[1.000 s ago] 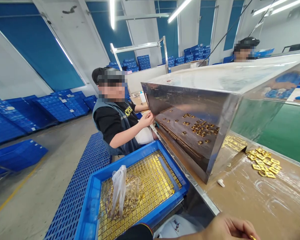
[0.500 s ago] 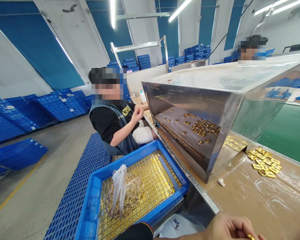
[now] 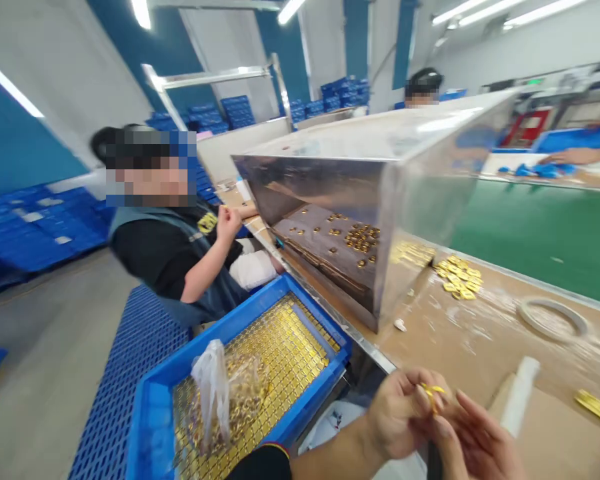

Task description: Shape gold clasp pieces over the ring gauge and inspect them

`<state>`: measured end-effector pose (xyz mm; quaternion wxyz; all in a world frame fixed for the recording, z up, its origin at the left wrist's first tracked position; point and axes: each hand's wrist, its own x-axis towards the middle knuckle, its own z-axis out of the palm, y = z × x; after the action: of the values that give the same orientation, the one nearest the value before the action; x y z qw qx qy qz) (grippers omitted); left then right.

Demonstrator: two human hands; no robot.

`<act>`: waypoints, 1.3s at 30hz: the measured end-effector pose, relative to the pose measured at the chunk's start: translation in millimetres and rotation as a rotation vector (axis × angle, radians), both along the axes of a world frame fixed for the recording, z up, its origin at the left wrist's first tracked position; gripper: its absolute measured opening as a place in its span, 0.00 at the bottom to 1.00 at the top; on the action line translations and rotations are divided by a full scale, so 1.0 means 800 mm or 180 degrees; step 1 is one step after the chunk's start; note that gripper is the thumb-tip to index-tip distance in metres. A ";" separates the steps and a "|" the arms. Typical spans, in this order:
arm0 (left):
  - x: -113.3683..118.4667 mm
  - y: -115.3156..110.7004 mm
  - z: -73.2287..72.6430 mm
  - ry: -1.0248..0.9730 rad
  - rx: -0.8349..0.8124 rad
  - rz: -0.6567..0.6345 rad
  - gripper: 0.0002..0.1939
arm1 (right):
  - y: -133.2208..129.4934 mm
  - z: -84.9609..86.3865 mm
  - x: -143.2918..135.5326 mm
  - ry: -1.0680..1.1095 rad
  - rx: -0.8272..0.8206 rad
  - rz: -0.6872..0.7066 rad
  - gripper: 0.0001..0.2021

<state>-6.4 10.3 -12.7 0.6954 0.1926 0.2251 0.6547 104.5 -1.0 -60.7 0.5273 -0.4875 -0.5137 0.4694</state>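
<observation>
My left hand (image 3: 403, 413) pinches a small gold-coloured metal piece (image 3: 433, 395) between thumb and fingertips, above the bench's front edge. Close against it from the right comes my right hand (image 3: 485, 440), thumb and fingers bent toward the piece. What the right fingers grip is hidden, though a dark strip (image 3: 434, 461) shows by its thumb. A pile of similar gold pieces (image 3: 459, 277) lies farther back on the brown bench top (image 3: 445, 347). Near the right edge rests a gold bar-like stack (image 3: 599, 408).
A blue tray (image 3: 145, 400) at my left holds rows of gold parts and a clear plastic bag (image 3: 214, 393) of more. A metal hood (image 3: 320, 180) covers loose gold rings (image 3: 363, 237). A tape roll (image 3: 553, 319) lies right. One co-worker (image 3: 165, 253) sits beyond the tray.
The view has swung right, so the tray and hood sit farther left. My right hand has come into view beside the left, which holds the gold piece higher in the picture.
</observation>
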 end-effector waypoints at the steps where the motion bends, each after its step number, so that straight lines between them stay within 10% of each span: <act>1: -0.002 -0.003 0.006 -0.0081 -0.0032 0.0004 0.32 | -0.005 0.013 -0.007 -0.0032 0.0173 -0.0060 0.27; 9: -0.017 -0.010 0.014 -0.0144 -0.0117 -0.0352 0.29 | -0.011 0.093 -0.040 -0.0343 0.1348 -0.0195 0.07; 39: -0.015 -0.021 0.032 -0.0264 -0.0624 -0.0223 0.24 | -0.011 0.096 -0.035 -0.0275 0.1430 -0.0202 0.11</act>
<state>-18.6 -6.4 13.1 0.7420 0.1041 0.2522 0.6123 76.2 -9.5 16.5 0.6146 -0.3935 -0.6118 0.3051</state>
